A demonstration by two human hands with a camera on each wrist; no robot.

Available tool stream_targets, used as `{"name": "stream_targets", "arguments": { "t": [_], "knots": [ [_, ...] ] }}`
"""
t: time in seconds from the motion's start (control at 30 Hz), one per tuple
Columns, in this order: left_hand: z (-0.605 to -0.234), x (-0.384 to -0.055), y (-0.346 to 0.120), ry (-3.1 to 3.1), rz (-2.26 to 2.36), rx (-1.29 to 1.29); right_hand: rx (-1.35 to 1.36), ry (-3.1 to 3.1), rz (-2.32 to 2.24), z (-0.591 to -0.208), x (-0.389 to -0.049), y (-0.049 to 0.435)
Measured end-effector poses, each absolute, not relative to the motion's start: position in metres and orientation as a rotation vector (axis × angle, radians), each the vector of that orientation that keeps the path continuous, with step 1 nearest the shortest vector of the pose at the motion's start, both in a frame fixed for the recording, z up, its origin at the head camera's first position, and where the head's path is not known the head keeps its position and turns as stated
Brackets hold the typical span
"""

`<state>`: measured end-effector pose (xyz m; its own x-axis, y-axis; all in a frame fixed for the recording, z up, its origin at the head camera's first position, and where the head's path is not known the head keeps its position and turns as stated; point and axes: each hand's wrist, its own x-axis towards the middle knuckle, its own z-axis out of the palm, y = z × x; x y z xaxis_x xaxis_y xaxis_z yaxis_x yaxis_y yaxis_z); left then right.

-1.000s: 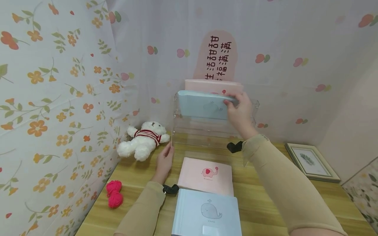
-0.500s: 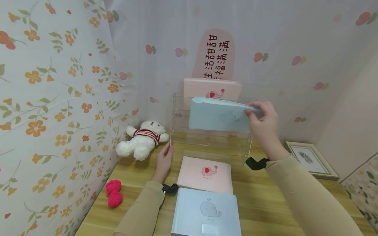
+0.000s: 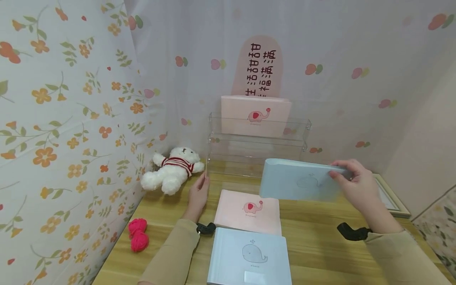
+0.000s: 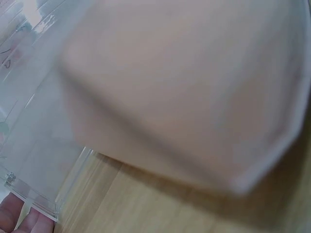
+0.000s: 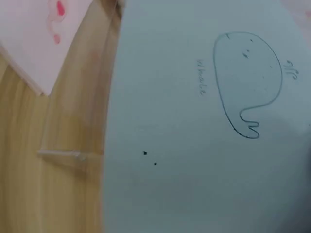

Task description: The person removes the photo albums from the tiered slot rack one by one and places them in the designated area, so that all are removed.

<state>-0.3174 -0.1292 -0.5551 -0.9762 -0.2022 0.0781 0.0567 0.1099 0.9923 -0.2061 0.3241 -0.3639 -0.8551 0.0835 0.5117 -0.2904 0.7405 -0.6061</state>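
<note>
In the head view my right hand (image 3: pixel 360 192) pinches the top right edge of a blue album (image 3: pixel 285 182) with a whale on its cover. It is held up above the table, to the right of a tiered clear plastic rack (image 3: pixel 254 138). The whale cover fills much of the right wrist view. My left hand (image 3: pixel 198 196) holds the rack's lower left edge; in the left wrist view its fingertips (image 4: pixel 41 224) are on both sides of the clear panel. A pink elephant album (image 3: pixel 233 114) stands in the rack's upper tier.
On the wooden table (image 3: pixel 320 245) lie another pink elephant album (image 3: pixel 228 209) and, nearer, a blue whale album (image 3: pixel 228 253). At left are a white teddy bear (image 3: pixel 171 176) and pink yarn (image 3: pixel 138 241). A picture frame (image 3: pixel 395 200) lies at right, partly behind my right hand.
My right hand has lifted the blue album away from the rack and carried it right and down, uncovering the pink album behind. My left hand has stayed on the rack.
</note>
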Motion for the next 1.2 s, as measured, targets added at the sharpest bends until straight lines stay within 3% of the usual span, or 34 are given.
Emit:
{"name": "stream_targets", "arguments": {
  "t": [0.43,0.93,1.2],
  "knots": [
    [-0.557,-0.320,-0.127,-2.197,-1.951,0.136,0.143,-2.737,0.970,-0.402,-0.191,0.394],
    [-0.559,-0.319,-0.130,-2.172,-1.983,0.121,0.023,-2.982,0.886,-0.427,-0.193,0.417],
    [-0.558,-0.318,-0.130,-2.166,-1.981,0.106,0.136,-2.976,0.734,-0.439,-0.201,0.427]
  ]
}}
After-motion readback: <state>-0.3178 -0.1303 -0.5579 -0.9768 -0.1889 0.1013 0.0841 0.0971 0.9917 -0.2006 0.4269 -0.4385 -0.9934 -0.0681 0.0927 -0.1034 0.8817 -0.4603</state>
